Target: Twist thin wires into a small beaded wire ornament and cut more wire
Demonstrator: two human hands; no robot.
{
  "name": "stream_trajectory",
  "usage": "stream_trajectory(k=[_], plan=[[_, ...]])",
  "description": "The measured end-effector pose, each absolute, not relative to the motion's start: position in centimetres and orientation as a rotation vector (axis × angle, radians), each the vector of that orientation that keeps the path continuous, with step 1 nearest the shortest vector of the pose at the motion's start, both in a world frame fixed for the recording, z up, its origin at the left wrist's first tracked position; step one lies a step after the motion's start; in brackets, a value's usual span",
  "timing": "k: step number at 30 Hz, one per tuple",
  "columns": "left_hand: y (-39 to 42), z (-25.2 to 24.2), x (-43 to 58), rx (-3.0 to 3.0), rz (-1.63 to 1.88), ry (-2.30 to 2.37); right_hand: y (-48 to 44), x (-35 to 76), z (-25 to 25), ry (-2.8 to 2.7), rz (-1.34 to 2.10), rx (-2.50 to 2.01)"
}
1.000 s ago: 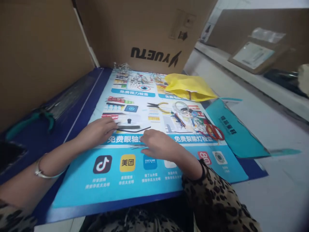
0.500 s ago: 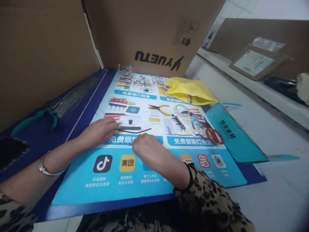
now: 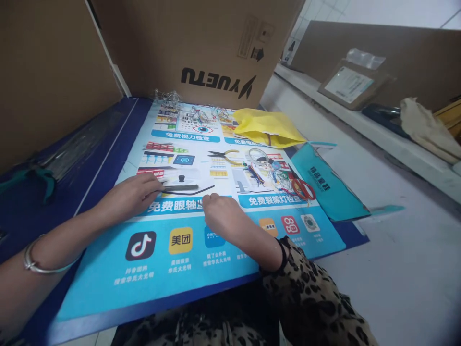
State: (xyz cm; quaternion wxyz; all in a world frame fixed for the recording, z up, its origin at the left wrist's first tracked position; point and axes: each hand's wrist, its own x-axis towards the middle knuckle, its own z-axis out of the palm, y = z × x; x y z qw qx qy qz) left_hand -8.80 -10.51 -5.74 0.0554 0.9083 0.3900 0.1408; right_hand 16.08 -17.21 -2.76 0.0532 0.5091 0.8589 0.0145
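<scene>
My left hand (image 3: 139,193) rests on the printed sheet (image 3: 118,288), fingers closed together at the left end of a thin grey bundle of wire-like strands (image 3: 183,187). The bundle lies flat beside a dark printed curve. To its lower right, my right hand (image 3: 221,210) is closed with the fingertips pinched; what is between them, if anything, is hidden. Beyond both hands lie yellow-handled pliers (image 3: 226,155) with their jaws pointing left. To the right are a clear tape-like ring (image 3: 258,155), several coloured wires (image 3: 279,178) and a red coil (image 3: 303,189).
A yellow bag (image 3: 268,127) and a teal card piece (image 3: 326,185) lie at the right. Teal-handled pliers (image 3: 45,180) and a clear packet of thin strands (image 3: 77,149) sit at the left. Cardboard walls (image 3: 151,43) stand behind. Wire tangles (image 3: 167,97) lie along the back edge.
The view has turned, so everything sits further left in the picture. My right hand has moved right over the sheet, away from my left hand, uncovering more printing. My left hand stays at the bundle.
</scene>
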Motion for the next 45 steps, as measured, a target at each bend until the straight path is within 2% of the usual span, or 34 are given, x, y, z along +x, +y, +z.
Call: stream_trajectory(k=[6,11,14,21,36,45], plan=[[-10.6,-5.5,-8.6,2.741,0.441,1.171,-16.3,18.4,-1.4,2.605,-0.207,1.832],[-10.6,-5.5,-8.5,2.745,0.441,1.190,-15.6,21.7,-1.4,2.689,-0.644,2.117],[-10.6,-5.6,-8.6,2.742,0.436,1.183,-15.5,21.9,-1.7,2.691,-0.781,2.085],[-10.7,-5.5,-8.4,2.739,0.411,1.210,-16.0,17.0,-2.1,2.742,-0.466,1.521],[-10.7,-5.4,-8.5,2.738,0.437,1.198,-15.9,15.5,-1.1,2.564,-0.021,1.258],[-10.8,-5.5,-8.5,2.717,0.447,1.208,-14.7,17.7,0.8,2.470,-0.252,1.489]])
